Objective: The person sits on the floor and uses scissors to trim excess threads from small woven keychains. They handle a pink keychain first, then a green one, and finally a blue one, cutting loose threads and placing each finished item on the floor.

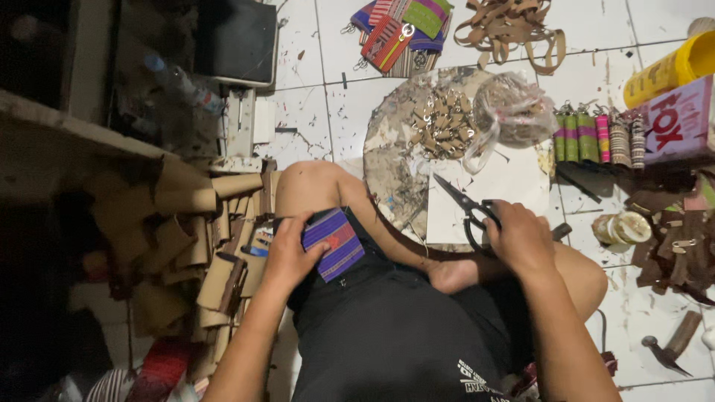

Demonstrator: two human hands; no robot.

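A small purple woven pouch with a red patch is grasped in the grip of the left hand and is held against the bare left thigh, just above the hem of the black shorts. The fingers are curled over the pouch's left edge, so the grip is clenched on it. A pair of black scissors is grasped by the right hand; the handles are covered by the fingers, and the blades are pointed up and to the left over a white sheet that is laid on the tiled floor. Whether the blades are fully closed cannot be told with certainty, though they appear nearly together.

Beyond the white sheet, a round worn board is seen with a heap of small tan clasped tabs on it, and a crumpled clear plastic bag is lying just beside the heap. A row of small striped woven rolls is set out to the right of the bag. More striped pouches and a tangle of tan straps are placed farther off on the floor. Brown cardboard pieces are piled near the left hand, and a hammer is lying on the floor well apart to the right.
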